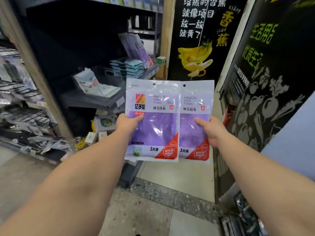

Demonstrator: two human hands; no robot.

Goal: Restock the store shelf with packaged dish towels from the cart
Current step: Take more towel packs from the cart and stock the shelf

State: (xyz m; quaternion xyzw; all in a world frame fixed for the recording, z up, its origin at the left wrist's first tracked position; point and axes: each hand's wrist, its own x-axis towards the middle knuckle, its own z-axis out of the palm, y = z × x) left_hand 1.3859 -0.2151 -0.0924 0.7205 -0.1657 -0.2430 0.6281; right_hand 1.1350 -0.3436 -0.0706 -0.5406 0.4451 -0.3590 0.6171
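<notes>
Gripping two purple dish towel packs side by side, I've got both arms stretched out in front of me, above the floor. My left hand pinches the left pack at its left edge, thumb across the front film; my right hand clamps the right pack at its right edge, thumb on the front too. Both packs stand upright, hang holes at the top, and the left one overlaps the right one's inner edge. Each reads "Magical Dish Towel", with a red triangle in the lower right corner. Beyond the packs, up and to the left, sits the dark store shelf: near its right end a stack of pale blue packs lies flat, and more purple packs lean upright just behind them. White packets rest nearer the shelf's front edge. Small boxes sit low beneath it. To the right stands a black banana poster, and a black panel with vegetable drawings runs along my right side.
</notes>
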